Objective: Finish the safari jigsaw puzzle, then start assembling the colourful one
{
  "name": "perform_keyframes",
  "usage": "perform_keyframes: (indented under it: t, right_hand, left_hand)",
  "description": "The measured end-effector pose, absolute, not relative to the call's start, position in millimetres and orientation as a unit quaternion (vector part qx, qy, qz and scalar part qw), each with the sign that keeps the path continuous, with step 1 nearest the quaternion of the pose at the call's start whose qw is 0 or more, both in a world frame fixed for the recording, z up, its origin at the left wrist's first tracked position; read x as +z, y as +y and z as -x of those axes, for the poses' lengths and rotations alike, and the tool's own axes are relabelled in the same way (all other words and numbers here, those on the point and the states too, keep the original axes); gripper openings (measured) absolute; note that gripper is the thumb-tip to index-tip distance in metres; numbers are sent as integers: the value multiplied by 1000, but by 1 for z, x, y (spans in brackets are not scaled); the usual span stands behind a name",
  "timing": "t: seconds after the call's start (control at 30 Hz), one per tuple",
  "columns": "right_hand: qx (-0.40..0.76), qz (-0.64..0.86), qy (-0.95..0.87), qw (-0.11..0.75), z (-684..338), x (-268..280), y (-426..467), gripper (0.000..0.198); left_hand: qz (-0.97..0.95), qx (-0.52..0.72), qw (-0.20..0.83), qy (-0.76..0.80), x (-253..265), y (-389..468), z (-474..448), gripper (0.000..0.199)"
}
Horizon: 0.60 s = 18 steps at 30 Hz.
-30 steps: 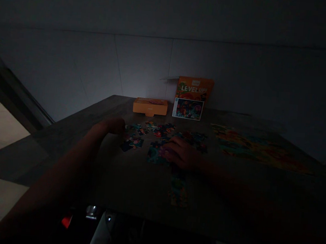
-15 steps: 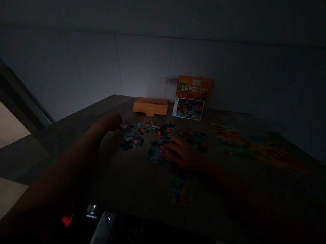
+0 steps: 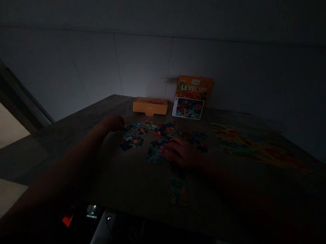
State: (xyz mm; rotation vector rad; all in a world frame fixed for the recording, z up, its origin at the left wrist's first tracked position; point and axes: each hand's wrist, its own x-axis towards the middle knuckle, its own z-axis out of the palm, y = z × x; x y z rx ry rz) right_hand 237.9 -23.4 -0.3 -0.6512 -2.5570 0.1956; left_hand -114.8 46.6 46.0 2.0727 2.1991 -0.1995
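Note:
The scene is very dark. My left hand (image 3: 113, 123) is at the left edge of the loose jigsaw pieces (image 3: 132, 135), its fingers curled in a pinch at a puzzle piece that is mostly hidden. My right hand (image 3: 181, 152) lies palm down, fingers stretched out, over the right part of a joined puzzle section (image 3: 155, 153) in teal and pink. A narrow strip of joined pieces (image 3: 179, 188) runs from below that hand toward the front edge. More loose pieces (image 3: 162, 130) are spread between and beyond the hands.
At the back of the table (image 3: 119, 182) lies an orange box (image 3: 150, 106). Beside it an orange "LEVEL UP!" box (image 3: 195, 87) stands upright, a picture card (image 3: 187, 109) leaning on its front. A yellowish assembled puzzle (image 3: 258, 147) lies on the right. A wall (image 3: 144, 65) rises behind.
My left hand has shifted slightly to the right, closer to the loose pieces. My right hand has hardly moved on the joined section.

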Motion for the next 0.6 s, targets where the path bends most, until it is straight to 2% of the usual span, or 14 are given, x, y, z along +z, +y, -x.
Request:
perform_keyframes:
  t: [0.13, 0.33, 0.6]
  right_hand:
    - [67, 247, -933, 254, -238, -2, -21, 34]
    - [54, 248, -931, 261, -238, -4, -19, 35]
    - [48, 251, -932, 258, -239, -6, -18, 32]
  left_hand:
    - [-728, -48, 71, 681, 56, 38, 102, 45]
    - [-818, -73, 191, 538, 64, 19, 78, 64]
    - [-837, -78, 223, 493, 55, 18, 72, 41]
